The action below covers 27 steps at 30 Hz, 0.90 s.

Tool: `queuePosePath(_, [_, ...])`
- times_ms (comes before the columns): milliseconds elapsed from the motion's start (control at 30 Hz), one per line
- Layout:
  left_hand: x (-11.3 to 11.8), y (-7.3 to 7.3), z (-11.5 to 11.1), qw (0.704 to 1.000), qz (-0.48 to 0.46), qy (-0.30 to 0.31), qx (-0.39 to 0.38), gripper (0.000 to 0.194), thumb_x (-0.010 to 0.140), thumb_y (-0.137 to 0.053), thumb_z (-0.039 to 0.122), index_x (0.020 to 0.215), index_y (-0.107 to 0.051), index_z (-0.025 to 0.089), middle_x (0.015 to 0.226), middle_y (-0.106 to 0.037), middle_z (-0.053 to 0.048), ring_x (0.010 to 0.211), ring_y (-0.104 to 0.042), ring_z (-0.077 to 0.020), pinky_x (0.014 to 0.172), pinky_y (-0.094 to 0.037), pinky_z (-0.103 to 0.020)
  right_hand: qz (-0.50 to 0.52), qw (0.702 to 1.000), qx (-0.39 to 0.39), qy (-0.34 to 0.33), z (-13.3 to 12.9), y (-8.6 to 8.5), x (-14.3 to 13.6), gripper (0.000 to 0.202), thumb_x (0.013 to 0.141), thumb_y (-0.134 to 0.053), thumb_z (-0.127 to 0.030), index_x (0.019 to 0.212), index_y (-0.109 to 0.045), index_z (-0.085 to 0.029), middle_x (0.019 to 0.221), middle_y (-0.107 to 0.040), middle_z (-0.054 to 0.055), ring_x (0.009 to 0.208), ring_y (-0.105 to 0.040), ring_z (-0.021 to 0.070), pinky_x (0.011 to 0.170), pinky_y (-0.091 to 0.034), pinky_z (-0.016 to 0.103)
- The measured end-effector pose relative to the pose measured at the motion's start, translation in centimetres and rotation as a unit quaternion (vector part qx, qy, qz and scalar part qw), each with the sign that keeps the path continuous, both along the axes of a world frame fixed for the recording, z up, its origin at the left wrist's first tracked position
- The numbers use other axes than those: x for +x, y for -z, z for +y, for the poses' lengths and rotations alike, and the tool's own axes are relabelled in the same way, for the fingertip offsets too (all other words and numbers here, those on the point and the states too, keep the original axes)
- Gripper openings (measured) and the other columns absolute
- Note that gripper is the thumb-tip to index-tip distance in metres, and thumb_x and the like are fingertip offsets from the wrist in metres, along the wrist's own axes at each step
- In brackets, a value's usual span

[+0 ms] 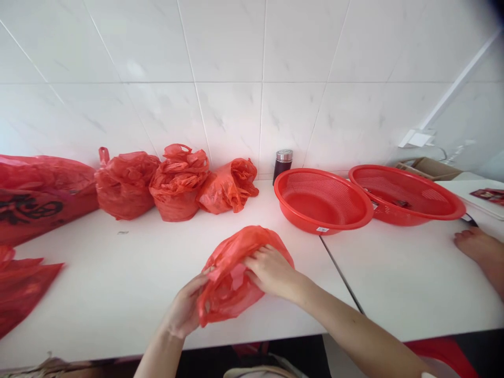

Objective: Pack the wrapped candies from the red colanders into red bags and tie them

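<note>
Near the table's front edge, a red plastic bag (236, 299) lies between my two hands with its mouth facing me. My left hand (188, 307) grips the bag's left rim, its fingertips pressed to the film. At the bag's opening is my right hand (271, 270), fingers curled on the upper edge and partly inside. What the bag holds, if anything, I cannot make out.
Several full red bags (179, 184) line the wall at left. Right of centre stand a red colander (323, 226), a larger red basin (409, 215) and a dark flask (282, 167). Another person's hand (478, 245) holds a dark handle at far right. A seam splits the white tabletop (137, 283).
</note>
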<state>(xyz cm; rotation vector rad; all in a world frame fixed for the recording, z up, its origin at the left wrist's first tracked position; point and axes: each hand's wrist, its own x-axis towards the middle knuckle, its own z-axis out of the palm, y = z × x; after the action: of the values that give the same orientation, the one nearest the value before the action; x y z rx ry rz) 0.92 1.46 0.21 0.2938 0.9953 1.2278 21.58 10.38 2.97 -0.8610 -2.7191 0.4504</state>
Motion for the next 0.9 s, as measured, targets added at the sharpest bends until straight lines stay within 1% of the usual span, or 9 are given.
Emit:
queuePosePath(100, [-2.1, 0.6, 0.0, 0.998, -0.018, -0.055, -0.033, 0.012, 0.078, -0.059, 0.017, 0.07, -0.068, 0.015, 0.062, -0.068, -0.002, 0.055, -0.064, -0.0155, 0.057, -0.053, -0.025, -0.076, 0.992, -0.064, 0.071, 1.0, 0.1, 1.4, 0.043, 0.077, -0.064, -0.02, 0.12, -0.063, -0.02, 0.111, -0.069, 0.013, 0.099, -0.065, 0.0293, 0.08, -0.047, 0.036])
queuePosePath(200, [-4.8, 0.4, 0.6, 0.994, 0.019, -0.104, -0.019, 0.01, 0.079, -0.061, 0.026, 0.08, -0.067, 0.018, 0.059, -0.064, 0.0, 0.051, -0.061, -0.015, 0.051, -0.051, -0.026, -0.162, 0.971, -0.167, 0.053, 1.0, -1.2, 3.2, 0.048, 0.072, -0.066, -0.022, 0.119, -0.065, -0.026, 0.102, -0.072, 0.008, 0.082, -0.068, 0.027, 0.061, -0.047, 0.031])
queuePosePath(300, [-4.9, -0.4, 0.8, 0.963, 0.212, -0.165, 0.008, 0.025, 0.078, -0.064, 0.038, 0.096, -0.064, 0.021, 0.073, -0.065, -0.001, 0.063, -0.062, -0.0183, 0.055, -0.049, -0.028, -0.175, 0.967, -0.184, 0.005, 0.3, -2.6, 3.8, 0.046, 0.071, -0.06, -0.016, 0.114, -0.068, -0.031, 0.091, -0.073, 0.003, 0.069, -0.067, 0.0217, 0.051, -0.042, 0.027])
queuePosePath(400, [-1.4, -1.4, -0.2, 0.824, 0.513, -0.221, 0.099, 0.041, 0.077, -0.067, 0.045, 0.113, -0.06, 0.027, 0.128, -0.055, -0.008, 0.115, -0.054, -0.0301, 0.09, -0.048, -0.041, -0.129, 0.982, -0.136, -0.013, -0.3, -2.7, 3.3, 0.046, 0.071, -0.06, -0.012, 0.113, -0.068, -0.028, 0.093, -0.072, 0.004, 0.079, -0.067, 0.0218, 0.062, -0.046, 0.028])
queuePosePath(500, [3.1, -1.8, -1.2, 0.656, 0.683, -0.219, 0.238, 0.022, 0.075, -0.07, 0.036, 0.096, -0.068, 0.029, 0.147, -0.037, -0.005, 0.138, -0.031, -0.0352, 0.112, -0.025, -0.051, -0.098, 0.991, -0.086, -0.028, -0.7, -2.0, 2.4, 0.04, 0.077, -0.06, -0.015, 0.116, -0.067, -0.024, 0.102, -0.071, 0.007, 0.093, -0.065, 0.0243, 0.077, -0.048, 0.032])
queuePosePath(567, [4.7, -1.3, -1.1, 0.58, 0.75, -0.174, 0.266, 0.006, 0.078, -0.068, 0.031, 0.083, -0.072, 0.029, 0.151, -0.034, -0.002, 0.141, -0.023, -0.039, 0.114, -0.013, -0.057, -0.092, 0.994, -0.047, -0.037, -0.8, -1.6, 2.0, 0.039, 0.082, -0.058, -0.016, 0.12, -0.064, -0.023, 0.105, -0.07, 0.009, 0.1, -0.064, 0.026, 0.084, -0.047, 0.036])
queuePosePath(633, [4.5, -0.1, -0.2, 0.537, 0.805, -0.116, 0.225, 0.01, 0.082, -0.064, 0.027, 0.083, -0.074, 0.029, 0.156, -0.028, -0.001, 0.144, -0.013, -0.0431, 0.111, -0.004, -0.066, -0.092, 0.995, -0.03, -0.039, -0.7, -1.2, 2.0, 0.048, 0.083, -0.058, -0.015, 0.129, -0.058, -0.024, 0.115, -0.067, 0.011, 0.108, -0.061, 0.0277, 0.089, -0.046, 0.039])
queuePosePath(800, [-0.4, 2.5, 1.8, 0.532, 0.844, 0.006, 0.068, 0.014, 0.078, -0.061, 0.02, 0.086, -0.072, 0.02, 0.161, -0.014, -0.011, 0.144, -0.004, -0.048, 0.101, -0.009, -0.078, -0.138, 0.98, -0.14, 0.028, 1.5, -0.8, 4.1, 0.096, 0.064, -0.074, -0.013, 0.148, -0.034, -0.034, 0.142, -0.049, 0.011, 0.116, -0.058, 0.03, 0.089, -0.048, 0.037])
queuePosePath(900, [-2.5, 2.3, 1.4, 0.581, 0.809, 0.057, 0.067, 0.03, 0.072, -0.06, 0.012, 0.097, -0.073, 0.022, 0.161, -0.017, -0.012, 0.144, -0.01, -0.0461, 0.103, -0.017, -0.074, -0.098, 0.972, -0.205, 0.049, 3.5, -0.9, 5.7, 0.096, 0.059, -0.078, -0.02, 0.146, -0.038, -0.035, 0.135, -0.057, 0.007, 0.108, -0.062, 0.0269, 0.083, -0.051, 0.032])
